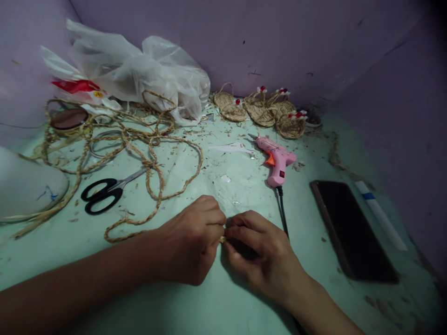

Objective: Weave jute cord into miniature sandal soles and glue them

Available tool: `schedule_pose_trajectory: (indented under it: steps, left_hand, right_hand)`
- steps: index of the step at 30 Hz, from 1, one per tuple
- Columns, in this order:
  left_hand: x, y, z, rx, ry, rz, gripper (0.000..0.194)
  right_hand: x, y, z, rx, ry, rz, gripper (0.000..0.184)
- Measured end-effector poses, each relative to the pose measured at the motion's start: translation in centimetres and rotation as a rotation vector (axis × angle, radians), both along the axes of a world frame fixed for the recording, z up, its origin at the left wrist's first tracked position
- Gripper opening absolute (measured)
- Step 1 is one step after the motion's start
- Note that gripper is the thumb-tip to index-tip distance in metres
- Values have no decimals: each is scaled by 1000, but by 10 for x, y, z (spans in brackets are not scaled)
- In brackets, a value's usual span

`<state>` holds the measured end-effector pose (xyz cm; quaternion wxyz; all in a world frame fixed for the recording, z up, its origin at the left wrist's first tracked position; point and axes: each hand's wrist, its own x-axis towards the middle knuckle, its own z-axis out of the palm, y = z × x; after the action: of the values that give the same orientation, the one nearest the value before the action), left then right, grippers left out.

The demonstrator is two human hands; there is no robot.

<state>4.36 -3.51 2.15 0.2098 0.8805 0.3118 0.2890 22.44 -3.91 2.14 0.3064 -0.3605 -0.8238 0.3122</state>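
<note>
Braided cord (pixel 159 199) | looped on littered pale-green tabletop (pixel 213 186) | purple walls (pixel 279 42) behind

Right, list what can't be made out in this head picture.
Head view: most of the small straw-coloured piece, hidden by the left hand and right hand.
Head view: a stretch of the black cord, hidden by the right hand and forearm.
Head view: the rest of the white object, cut off by the left edge.
Head view: the plastic bag's contents, blurred by its cloudy film.
</note>
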Motion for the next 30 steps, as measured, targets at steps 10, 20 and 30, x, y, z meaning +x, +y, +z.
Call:
schedule_pose_trajectory:
  steps: [10, 20, 30]
  left_hand:
    - [2, 1, -2, 48, 32, -49, 16]
    - [-1, -1, 0, 122, 65, -7, 13]
    - [0, 4, 4, 145, 84, -139, 16]
  right_hand:
    - [-3, 3, 3, -68, -12, 12, 15]
    - [28, 7, 24, -27, -475, -15, 16]
    - [30, 18, -2, 49, -250, 3, 15]
